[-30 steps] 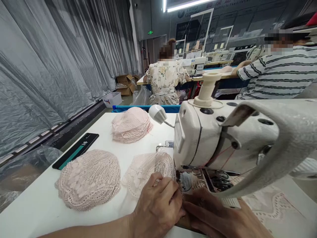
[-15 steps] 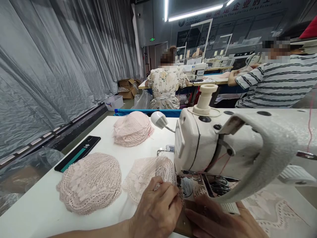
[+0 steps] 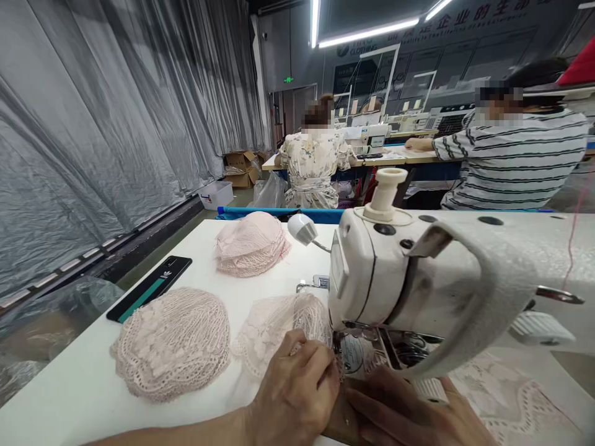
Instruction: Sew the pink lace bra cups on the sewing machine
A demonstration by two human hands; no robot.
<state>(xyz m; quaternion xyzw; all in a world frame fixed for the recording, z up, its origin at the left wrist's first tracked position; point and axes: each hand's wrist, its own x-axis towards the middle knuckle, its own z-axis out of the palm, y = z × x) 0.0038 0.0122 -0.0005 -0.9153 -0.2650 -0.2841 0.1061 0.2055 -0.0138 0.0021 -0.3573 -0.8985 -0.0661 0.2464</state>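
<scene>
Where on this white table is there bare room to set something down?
Widest: near-left on the table, bordered by the beige stack and left forearm. A smaller patch lies between the pink stack, beige stack and lace piece. Crowded: around the sewing machine, where the left hand and right hand are.

A black phone (image 3: pixel 171 267) with a green stripe lies at the left edge of the white table (image 3: pixel 60 396). A grey curtain (image 3: pixel 116 124) lines the left side. Beyond stand an open cardboard box (image 3: pixel 242 179) and a plastic bin (image 3: pixel 216 195). A co-worker in floral clothing (image 3: pixel 310 162) faces away; a co-worker in a striped shirt (image 3: pixel 515 164) is at right. Strip lights (image 3: pixel 369 33) are lit overhead.
</scene>
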